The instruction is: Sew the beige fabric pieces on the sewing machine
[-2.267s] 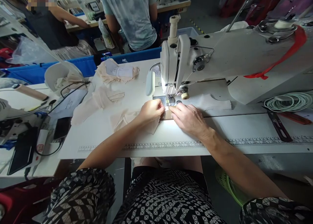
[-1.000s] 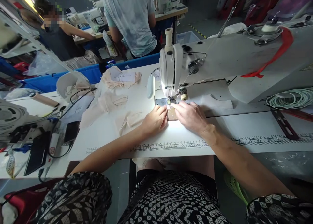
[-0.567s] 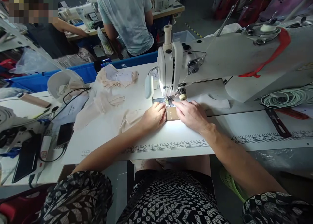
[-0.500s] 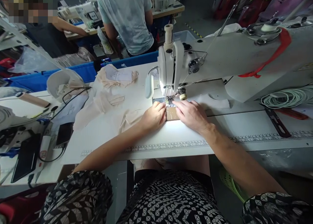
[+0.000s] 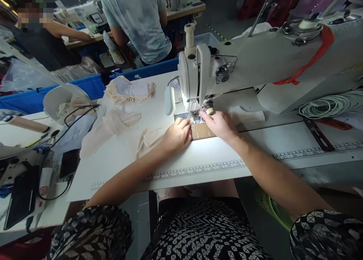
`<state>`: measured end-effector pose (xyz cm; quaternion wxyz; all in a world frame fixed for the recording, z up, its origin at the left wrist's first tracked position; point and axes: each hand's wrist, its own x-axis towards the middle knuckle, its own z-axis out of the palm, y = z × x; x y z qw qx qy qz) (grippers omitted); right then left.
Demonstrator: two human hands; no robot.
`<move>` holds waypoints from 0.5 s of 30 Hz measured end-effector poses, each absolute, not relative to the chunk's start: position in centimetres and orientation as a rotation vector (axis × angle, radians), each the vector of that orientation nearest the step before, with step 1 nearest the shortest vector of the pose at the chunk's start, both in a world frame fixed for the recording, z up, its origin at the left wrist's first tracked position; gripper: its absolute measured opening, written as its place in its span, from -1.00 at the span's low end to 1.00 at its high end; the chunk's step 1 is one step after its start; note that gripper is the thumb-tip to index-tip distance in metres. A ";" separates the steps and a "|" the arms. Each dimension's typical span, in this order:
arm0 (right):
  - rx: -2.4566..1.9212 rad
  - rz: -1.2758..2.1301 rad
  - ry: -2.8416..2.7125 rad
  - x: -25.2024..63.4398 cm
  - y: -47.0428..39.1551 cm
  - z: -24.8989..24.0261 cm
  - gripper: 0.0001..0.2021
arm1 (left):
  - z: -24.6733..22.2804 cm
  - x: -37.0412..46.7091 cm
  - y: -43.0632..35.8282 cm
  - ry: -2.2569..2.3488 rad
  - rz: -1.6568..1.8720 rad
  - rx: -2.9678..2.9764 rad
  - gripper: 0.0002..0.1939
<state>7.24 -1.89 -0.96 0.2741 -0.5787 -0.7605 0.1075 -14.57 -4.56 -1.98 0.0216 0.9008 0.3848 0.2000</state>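
A white sewing machine [image 5: 187,78] stands over the table, its lamp lighting the needle area. My left hand [image 5: 178,134] rests just left of the needle, fingers curled together; whatever they press or hold is too small to make out. My right hand [image 5: 221,124] is right of the presser foot, thumb and forefinger pinched close to the needle; what lies between them cannot be made out. Between my hands is a brown plate [image 5: 202,131] with short pale threads on it. Beige fabric [image 5: 151,139] lies left of my left hand.
More beige fabric [image 5: 109,126] and a bundle with a paper label [image 5: 132,88] lie at left. Thread snips [image 5: 319,135] and coiled cord [image 5: 326,105] are at right. A ruler strip [image 5: 193,172] runs along the front edge. Two people sit beyond the blue cloth [image 5: 164,68].
My right hand has lifted slightly off the brown plate, its fingers now drawn together near the needle. My left hand stays beside the needle. The whole view has shifted a little.
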 end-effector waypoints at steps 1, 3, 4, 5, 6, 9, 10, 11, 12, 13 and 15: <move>-1.551 0.262 -2.046 7.4 -2.0 -0.9 -0.52 | -2.0 -14.6 -4.5 1.191 0.621 2.790 -0.62; -1.527 0.216 -2.048 7.7 -2.4 -0.9 -0.49 | -2.1 -14.7 -4.3 1.184 0.626 2.793 -0.61; -1.513 0.202 -2.049 7.8 -2.6 -1.0 -0.48 | -2.1 -14.8 -4.2 1.178 0.629 2.795 -0.61; -1.502 0.195 -2.045 7.8 -2.6 -1.0 -0.47 | -2.1 -14.9 -4.1 1.172 0.631 2.794 -0.61; -1.495 0.194 -2.038 7.8 -2.6 -1.1 -0.46 | -2.1 -14.9 -3.9 1.169 0.632 2.791 -0.61; -1.492 0.212 -2.015 7.6 -2.2 -1.2 -0.45 | -2.0 -15.1 -3.6 1.172 0.617 2.789 -0.60; -1.492 0.218 -2.011 7.6 -2.0 -1.1 -0.46 | -1.9 -15.2 -3.5 1.177 0.611 2.795 -0.60; -1.490 0.221 -2.010 7.5 -1.9 -1.0 -0.47 | -1.9 -15.1 -3.5 1.181 0.608 2.802 -0.61; -1.487 0.223 -2.013 7.6 -2.0 -0.8 -0.48 | -1.8 -15.1 -3.5 1.184 0.608 2.808 -0.61; -1.483 0.220 -2.018 7.7 -2.0 -0.6 -0.49 | -1.8 -15.0 -3.6 1.186 0.613 2.810 -0.61; -1.490 0.190 -2.026 8.1 -2.4 -0.4 -0.50 | -1.7 -14.8 -3.7 1.186 0.622 2.799 -0.61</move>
